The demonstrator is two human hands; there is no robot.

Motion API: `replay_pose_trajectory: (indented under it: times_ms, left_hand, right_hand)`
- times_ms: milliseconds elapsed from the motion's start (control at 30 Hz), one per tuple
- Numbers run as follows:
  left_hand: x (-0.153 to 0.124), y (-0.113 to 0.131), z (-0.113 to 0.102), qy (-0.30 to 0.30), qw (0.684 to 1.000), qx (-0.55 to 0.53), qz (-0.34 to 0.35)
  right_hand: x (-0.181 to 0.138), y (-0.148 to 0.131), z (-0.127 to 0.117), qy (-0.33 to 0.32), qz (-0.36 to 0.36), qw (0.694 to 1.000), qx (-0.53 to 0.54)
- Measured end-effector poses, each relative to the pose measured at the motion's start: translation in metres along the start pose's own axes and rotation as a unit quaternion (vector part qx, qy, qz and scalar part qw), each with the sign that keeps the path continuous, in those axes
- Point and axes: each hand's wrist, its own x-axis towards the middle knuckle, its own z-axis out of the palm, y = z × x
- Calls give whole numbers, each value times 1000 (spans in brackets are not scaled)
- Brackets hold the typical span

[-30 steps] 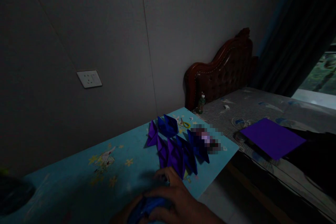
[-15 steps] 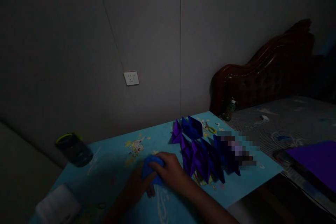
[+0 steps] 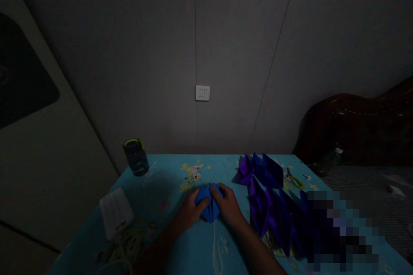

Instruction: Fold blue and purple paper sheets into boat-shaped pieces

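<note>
A folded piece of blue paper (image 3: 210, 211) is between my two hands, above the middle of the light-blue table. My left hand (image 3: 191, 209) grips its left side, thumb on top. On the right side, my right hand (image 3: 228, 205) is closed on the same paper, thumb pressing near the centre crease. The fingers under the paper are hidden. To the right stand several folded paper boats, some purple (image 3: 258, 206) and some dark blue (image 3: 272, 172).
Yellow-handled scissors (image 3: 296, 181) lie behind the boats. A dark cup with a yellow-green rim (image 3: 137, 159) stands back left, and a white packet (image 3: 116, 212) lies left. A pixelated patch covers the table's right side. A bottle (image 3: 329, 162) stands beyond the table.
My view has turned left and levelled. Both hands still hold the blue paper, which has turned so its creased face shows, with both thumbs on top.
</note>
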Motion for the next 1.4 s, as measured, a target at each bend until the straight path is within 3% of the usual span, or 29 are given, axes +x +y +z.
replay_pose_trajectory:
  times_ms: [133,400,567,667,767,900,1000,1100,1200,1300,1400]
  left_hand:
    - [4,-3,-7,55,997,-54,9]
    - [6,2,-7,111,973,-201,25]
    - [8,13,-16,174,964,-195,54]
    - [10,14,-21,199,965,-159,67]
    - [9,11,-18,177,971,-141,81]
    - [3,9,-8,108,980,-144,86]
    - [-2,9,-4,52,985,-153,67]
    - [-5,9,-1,17,985,-171,28]
    - [-6,4,2,10,983,-185,3]
    - [-7,-1,3,17,973,-230,-14]
    - [-9,-2,3,37,966,-255,-25]
  right_hand:
    - [0,1,2,46,1,999,15]
    - [2,4,-12,176,0,984,31]
    - [-3,6,-15,123,-20,992,-23]
    - [-10,7,-14,64,-107,981,-145]
    - [-16,4,-12,15,-163,953,-254]
    - [-21,1,-6,-40,-144,945,-292]
    - [-22,1,-1,-38,-115,965,-231]
    - [-24,3,6,-32,-56,994,-85]
    - [-26,4,15,-57,4,997,47]
    - [-28,3,20,-95,-3,995,32]
    - [-31,0,22,-67,-35,995,-65]
